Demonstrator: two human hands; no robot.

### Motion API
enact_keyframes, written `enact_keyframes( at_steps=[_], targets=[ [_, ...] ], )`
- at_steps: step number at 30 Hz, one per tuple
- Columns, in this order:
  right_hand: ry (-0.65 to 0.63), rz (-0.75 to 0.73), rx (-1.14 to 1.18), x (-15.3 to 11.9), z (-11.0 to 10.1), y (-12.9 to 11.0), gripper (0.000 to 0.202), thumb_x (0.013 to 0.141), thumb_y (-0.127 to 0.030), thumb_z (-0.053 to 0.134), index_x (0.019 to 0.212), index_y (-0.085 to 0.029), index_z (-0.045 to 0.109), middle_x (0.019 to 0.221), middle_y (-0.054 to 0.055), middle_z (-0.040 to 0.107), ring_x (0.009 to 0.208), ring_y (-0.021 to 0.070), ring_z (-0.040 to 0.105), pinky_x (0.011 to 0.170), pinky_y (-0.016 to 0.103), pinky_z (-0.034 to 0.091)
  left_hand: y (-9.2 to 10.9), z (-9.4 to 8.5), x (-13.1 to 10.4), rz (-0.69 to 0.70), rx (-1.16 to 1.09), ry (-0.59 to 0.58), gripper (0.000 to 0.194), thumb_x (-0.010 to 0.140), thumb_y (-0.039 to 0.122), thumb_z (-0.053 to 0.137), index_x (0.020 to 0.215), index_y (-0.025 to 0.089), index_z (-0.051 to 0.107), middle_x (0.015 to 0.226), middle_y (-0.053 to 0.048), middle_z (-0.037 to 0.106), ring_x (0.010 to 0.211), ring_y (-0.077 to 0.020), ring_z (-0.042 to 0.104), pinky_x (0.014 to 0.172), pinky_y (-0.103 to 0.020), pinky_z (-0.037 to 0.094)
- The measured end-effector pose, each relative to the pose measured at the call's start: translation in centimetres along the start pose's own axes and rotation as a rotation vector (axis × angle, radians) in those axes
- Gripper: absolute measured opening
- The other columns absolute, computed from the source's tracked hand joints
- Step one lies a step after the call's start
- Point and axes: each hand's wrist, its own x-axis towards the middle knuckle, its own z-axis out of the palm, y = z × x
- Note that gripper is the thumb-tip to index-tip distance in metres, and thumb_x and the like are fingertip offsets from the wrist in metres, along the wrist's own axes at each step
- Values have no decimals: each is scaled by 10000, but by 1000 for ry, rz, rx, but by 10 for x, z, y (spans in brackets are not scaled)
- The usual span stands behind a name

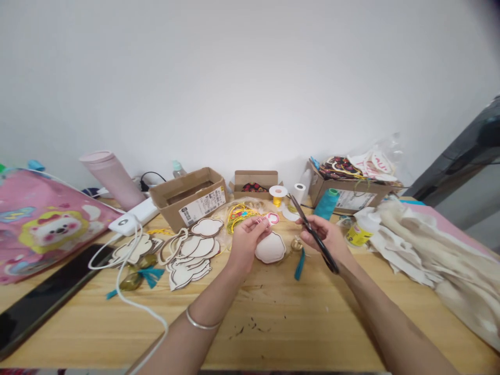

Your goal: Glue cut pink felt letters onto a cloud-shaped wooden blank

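Observation:
Between the fingers of my left hand [250,235] is a small pink-and-white cut-out piece [272,219]. My right hand [326,238] is wrapped around black scissors [318,240], whose blades point up and away to the left. Just below my left fingertips lies a white scalloped plaque [270,248] with a dark edge. Beside it, under the scissors, are a gold bell [296,244] and a teal tassel [299,264]. A tangle of yellow cords [239,216] lies behind my left hand.
Stacked plaque shapes [191,268] lie left, near a white cable [128,291] and a black tablet-like slab [42,302]. Cardboard boxes [191,200] line the wall. A teal thread spool [327,204], glue bottle [363,229] and cream cloth [449,260] are at right.

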Motion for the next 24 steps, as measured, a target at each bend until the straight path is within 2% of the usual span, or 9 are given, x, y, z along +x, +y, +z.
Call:
enact_keyframes(
  at_steps=[3, 8, 12, 15, 19, 24],
  targets=[
    [-94, -34, -104, 0, -6, 3, 350, 598, -427, 697, 834, -180, 623, 575, -33, 444, 520, 93, 391, 463, 220, 313, 1, 0, 0, -5, -5, 19, 234, 581, 256, 748, 736, 124, 632, 669, 8, 621, 622, -80, 564, 702, -239, 477],
    [-259, 11, -308, 3, -24, 16, 300, 652, -415, 668, 804, -157, 655, 573, -23, 455, 531, 94, 383, 466, 214, 288, 6, 1, 0, 26, 19, 23, 208, 569, 243, 749, 707, 131, 641, 641, 8, 631, 598, -81, 565, 651, -215, 467],
    [-396, 80, -316, 1, -29, 11, 275, 671, -416, 648, 745, -153, 673, 547, -26, 455, 507, 82, 356, 445, 199, 277, 8, 0, 0, 53, 55, -9, 187, 583, 262, 737, 693, 137, 652, 658, 6, 637, 608, -91, 569, 656, -226, 474],
    [-477, 130, -311, -1, -26, 3, 270, 677, -414, 640, 726, -150, 672, 539, -31, 441, 501, 74, 330, 434, 187, 258, 9, 1, -1, 21, 78, -26, 209, 574, 268, 747, 717, 141, 662, 665, 2, 644, 614, -99, 576, 660, -239, 482],
    [-524, 171, -315, -2, -24, 1, 283, 677, -423, 634, 713, -144, 662, 547, -35, 423, 513, 72, 309, 436, 185, 238, 10, 2, -2, -14, 123, -64, 240, 562, 258, 761, 746, 141, 662, 690, -5, 653, 627, -98, 583, 652, -237, 488],
    [-544, 176, -360, -3, -25, -2, 323, 674, -463, 619, 630, -143, 621, 514, -52, 332, 495, 66, 251, 434, 203, 187, 6, 1, -1, -22, 121, -86, 202, 558, 246, 765, 677, 141, 640, 666, 7, 645, 623, -86, 577, 643, -223, 490]
  ],
)
